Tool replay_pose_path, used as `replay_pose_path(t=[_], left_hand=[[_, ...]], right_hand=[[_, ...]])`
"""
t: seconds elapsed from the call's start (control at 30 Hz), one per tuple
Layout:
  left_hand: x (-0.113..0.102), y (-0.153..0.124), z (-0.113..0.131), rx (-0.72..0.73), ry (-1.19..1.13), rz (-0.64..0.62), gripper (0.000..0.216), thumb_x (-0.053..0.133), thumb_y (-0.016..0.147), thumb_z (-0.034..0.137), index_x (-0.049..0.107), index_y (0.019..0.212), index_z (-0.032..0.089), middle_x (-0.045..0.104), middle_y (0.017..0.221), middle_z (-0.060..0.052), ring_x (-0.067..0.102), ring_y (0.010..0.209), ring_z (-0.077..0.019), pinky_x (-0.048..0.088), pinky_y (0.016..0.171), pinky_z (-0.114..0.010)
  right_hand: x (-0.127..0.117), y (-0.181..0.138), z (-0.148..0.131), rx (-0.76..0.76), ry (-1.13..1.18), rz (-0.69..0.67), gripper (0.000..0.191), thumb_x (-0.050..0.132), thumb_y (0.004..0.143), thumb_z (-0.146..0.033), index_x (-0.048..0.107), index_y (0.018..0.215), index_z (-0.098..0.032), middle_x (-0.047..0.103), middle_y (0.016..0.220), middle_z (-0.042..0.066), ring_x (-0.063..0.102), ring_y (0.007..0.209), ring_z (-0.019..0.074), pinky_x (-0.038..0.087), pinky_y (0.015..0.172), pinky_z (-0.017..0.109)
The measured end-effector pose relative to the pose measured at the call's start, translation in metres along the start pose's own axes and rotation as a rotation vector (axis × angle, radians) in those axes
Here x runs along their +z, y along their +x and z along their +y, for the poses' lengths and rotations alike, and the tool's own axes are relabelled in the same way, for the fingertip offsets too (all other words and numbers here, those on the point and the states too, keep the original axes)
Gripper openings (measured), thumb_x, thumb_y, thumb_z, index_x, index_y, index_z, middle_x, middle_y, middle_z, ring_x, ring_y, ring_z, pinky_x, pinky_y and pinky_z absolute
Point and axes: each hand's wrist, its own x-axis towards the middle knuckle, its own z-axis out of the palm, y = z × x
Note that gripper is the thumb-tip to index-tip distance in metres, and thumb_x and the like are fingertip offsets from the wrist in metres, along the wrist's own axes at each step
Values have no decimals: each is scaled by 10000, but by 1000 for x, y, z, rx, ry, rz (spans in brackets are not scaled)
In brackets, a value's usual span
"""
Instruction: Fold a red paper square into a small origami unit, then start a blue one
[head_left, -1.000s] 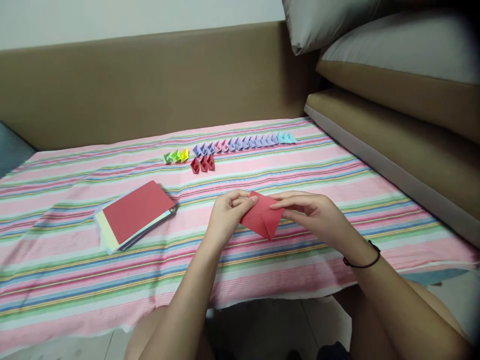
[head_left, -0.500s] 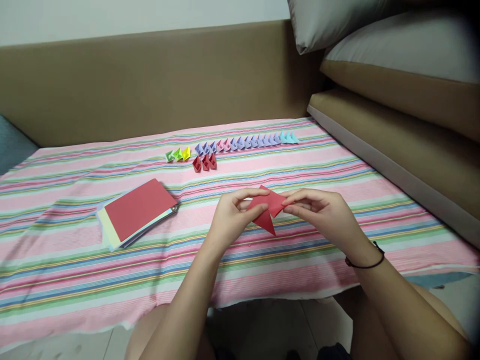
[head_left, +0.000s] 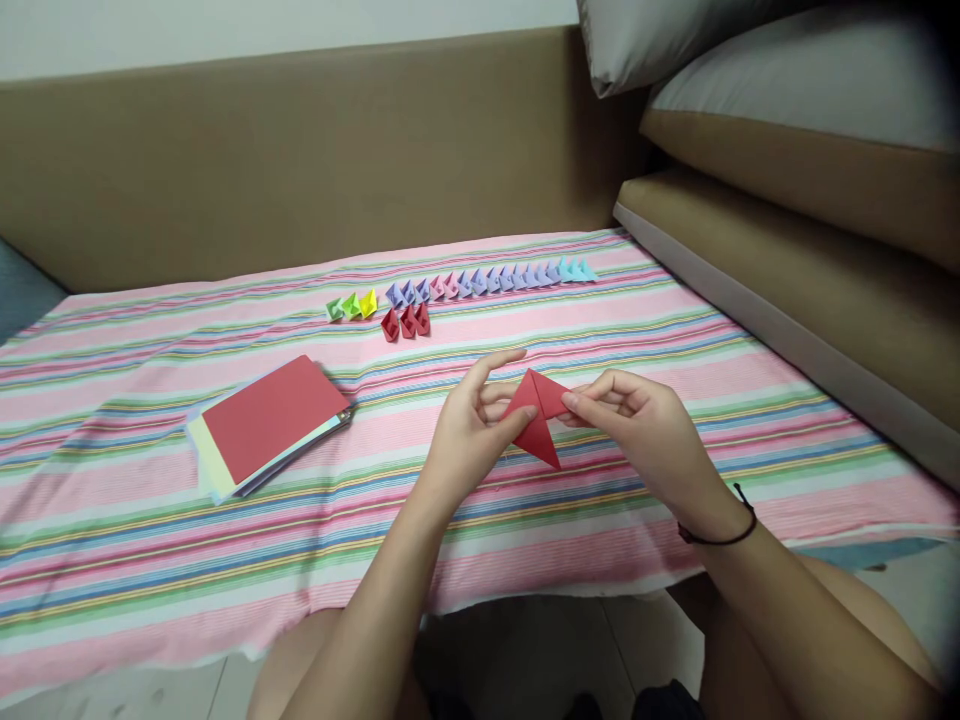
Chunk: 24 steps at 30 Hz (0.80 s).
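left hand [head_left: 471, 420]: grasping red paper [head_left: 543, 442] under thumb, index raised | right hand [head_left: 651, 412]: pinching its right corner | paper: folded, between both hands over cloth [head_left: 172, 600], nearer than folded pieces [head_left: 480, 284], right of stack [head_left: 271, 420]

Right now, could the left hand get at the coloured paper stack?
Probably yes: only striped cloth lies between the left hand and the coloured paper stack, though that hand holds folded red paper.
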Motion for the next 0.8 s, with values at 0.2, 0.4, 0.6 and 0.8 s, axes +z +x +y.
replay_pose_path(t=[0.2, 0.4, 0.6, 0.8], left_hand=[[4, 1, -3, -71, -42, 104, 457, 718, 691, 286, 583, 1105, 148, 721, 805, -54, 671, 675, -166, 517, 613, -240], [5, 1, -4, -105, -15, 159, 252, 695, 722, 326, 691, 832, 100, 725, 700, -67, 648, 605, -145, 478, 549, -198], [5, 0, -2, -126, -4, 180, 220, 701, 719, 328, 699, 775, 116, 728, 686, -57, 628, 561, -127, 445, 502, -179], [3, 1, -5, -135, -9, 146, 257, 713, 705, 332, 711, 840, 113, 737, 734, -72, 649, 607, -151, 479, 553, -212]], right_hand=[[2, -1, 3, -23, -5, 16, 216, 734, 713, -320, 580, 669, -176, 703, 697, 27, 692, 694, 162, 564, 659, 258], [5, -4, 5, -78, -30, -16, 183, 722, 731, -298, 594, 693, -174, 696, 711, 27, 685, 716, 153, 554, 663, 240], [5, -4, 6, -76, -35, -22, 182, 709, 746, -295, 583, 698, -174, 685, 689, 21, 677, 704, 143, 543, 648, 225], [5, -4, 5, -44, -26, -5, 187, 712, 742, -285, 575, 683, -172, 684, 674, 14, 675, 678, 134, 540, 631, 218]])
